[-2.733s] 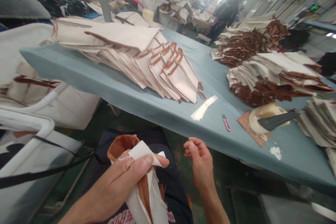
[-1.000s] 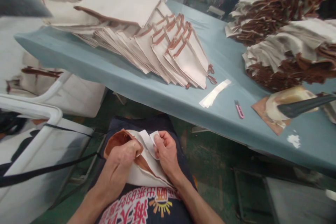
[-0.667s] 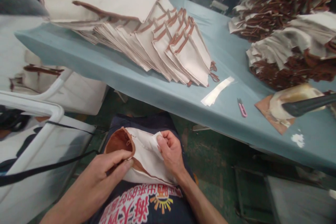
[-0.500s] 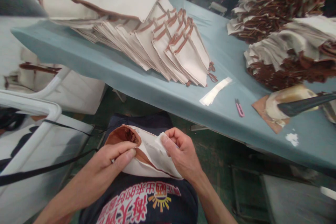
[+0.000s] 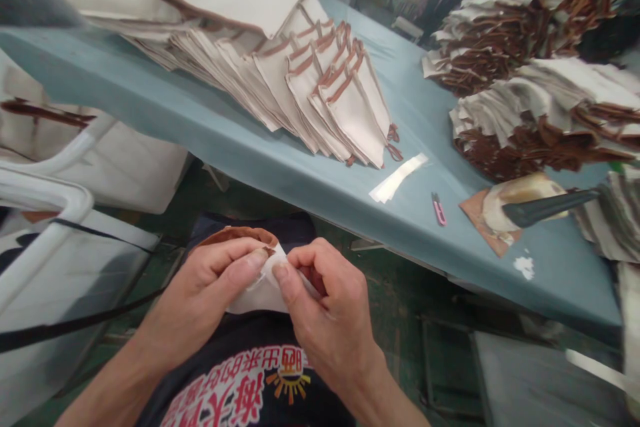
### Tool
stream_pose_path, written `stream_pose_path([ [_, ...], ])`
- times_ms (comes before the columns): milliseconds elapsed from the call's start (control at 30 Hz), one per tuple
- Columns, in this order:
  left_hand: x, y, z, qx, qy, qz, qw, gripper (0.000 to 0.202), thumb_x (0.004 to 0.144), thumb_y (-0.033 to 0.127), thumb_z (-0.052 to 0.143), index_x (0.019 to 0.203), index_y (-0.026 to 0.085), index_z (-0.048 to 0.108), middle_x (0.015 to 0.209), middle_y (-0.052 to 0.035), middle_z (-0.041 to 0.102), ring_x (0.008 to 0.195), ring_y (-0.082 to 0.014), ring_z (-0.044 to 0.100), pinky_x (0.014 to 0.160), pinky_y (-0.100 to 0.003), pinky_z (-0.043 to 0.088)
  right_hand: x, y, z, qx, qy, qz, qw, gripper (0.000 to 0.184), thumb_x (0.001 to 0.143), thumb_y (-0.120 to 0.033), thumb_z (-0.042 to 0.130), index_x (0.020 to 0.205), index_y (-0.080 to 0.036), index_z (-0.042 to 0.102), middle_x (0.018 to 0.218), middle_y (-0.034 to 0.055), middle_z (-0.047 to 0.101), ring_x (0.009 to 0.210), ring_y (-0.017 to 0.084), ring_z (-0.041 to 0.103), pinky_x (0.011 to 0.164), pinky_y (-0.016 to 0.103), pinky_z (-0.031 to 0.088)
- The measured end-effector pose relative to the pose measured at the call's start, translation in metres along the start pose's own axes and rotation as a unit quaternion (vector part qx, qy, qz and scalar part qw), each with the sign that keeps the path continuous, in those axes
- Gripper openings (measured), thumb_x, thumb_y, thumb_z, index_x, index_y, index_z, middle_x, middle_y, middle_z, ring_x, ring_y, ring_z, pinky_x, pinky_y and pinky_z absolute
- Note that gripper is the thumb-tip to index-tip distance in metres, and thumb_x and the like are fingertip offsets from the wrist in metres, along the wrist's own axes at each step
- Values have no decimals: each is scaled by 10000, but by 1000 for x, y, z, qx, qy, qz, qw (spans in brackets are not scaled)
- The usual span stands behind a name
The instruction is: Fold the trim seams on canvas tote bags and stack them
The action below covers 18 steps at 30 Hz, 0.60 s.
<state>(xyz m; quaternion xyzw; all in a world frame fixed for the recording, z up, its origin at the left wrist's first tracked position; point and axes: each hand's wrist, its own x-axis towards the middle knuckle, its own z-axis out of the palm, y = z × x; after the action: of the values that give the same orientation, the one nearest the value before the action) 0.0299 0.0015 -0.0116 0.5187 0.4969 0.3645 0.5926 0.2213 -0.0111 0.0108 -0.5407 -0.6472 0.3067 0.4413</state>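
Observation:
Over my lap lies a cream cloth bag [image 5: 257, 299] with a brown lined edge [image 5: 243, 233]. My left hand [image 5: 220, 280] is closed on it, pinching the edge between thumb and fingers. My right hand [image 5: 330, 293] is closed close beside it, thumb and forefinger pinching a small white strip [image 5: 273, 267] against the bag. The fingers cover much of the strip and the bag's opening.
A blue-covered table [image 5: 415, 220] holds a fanned stack of cream bags [image 5: 295, 80], loose white strips [image 5: 399, 178], pink thread snips [image 5: 439, 209] and a tape dispenser [image 5: 525, 207]. Brown-and-cream bundles [image 5: 540, 113] are piled right. White bins [image 5: 120, 173] stand left.
My right hand has moved left with the white strip, bringing it to the bag's edge beside my left hand. The bag's opening is now mostly covered. The view has shifted slightly.

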Motion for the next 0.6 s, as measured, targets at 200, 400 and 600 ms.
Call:
stream_pose_path([
  [200, 4, -14, -4, -50, 37, -7, 998, 402, 1062, 578, 732, 999, 251, 957, 1153, -43, 892, 993, -247, 799, 789, -241, 631, -1, 4, 6, -51, 19, -20, 998, 272, 1077, -275, 698, 813, -229, 739, 730, -12, 667, 607, 129, 505, 641, 280, 434],
  [400, 6, -11, -6, -65, 29, -34, 997, 574, 1108, 593, 615, 890, 163, 925, 1161, -33, 899, 930, -220, 801, 760, -246, 589, 3, 5, 10, -59, 3, -11, 998, 235, 1018, -211, 696, 784, -220, 718, 675, -39, 622, 564, 107, 462, 600, 258, 384],
  [600, 6, -18, -12, -97, 2, -64, 993, 570, 1105, 682, 644, 906, 226, 921, 1141, -43, 886, 912, -223, 780, 733, -253, 588, 6, 3, 8, -47, -7, 12, 999, 195, 985, -204, 695, 791, -212, 716, 653, -51, 609, 539, 98, 476, 552, 247, 343],
])
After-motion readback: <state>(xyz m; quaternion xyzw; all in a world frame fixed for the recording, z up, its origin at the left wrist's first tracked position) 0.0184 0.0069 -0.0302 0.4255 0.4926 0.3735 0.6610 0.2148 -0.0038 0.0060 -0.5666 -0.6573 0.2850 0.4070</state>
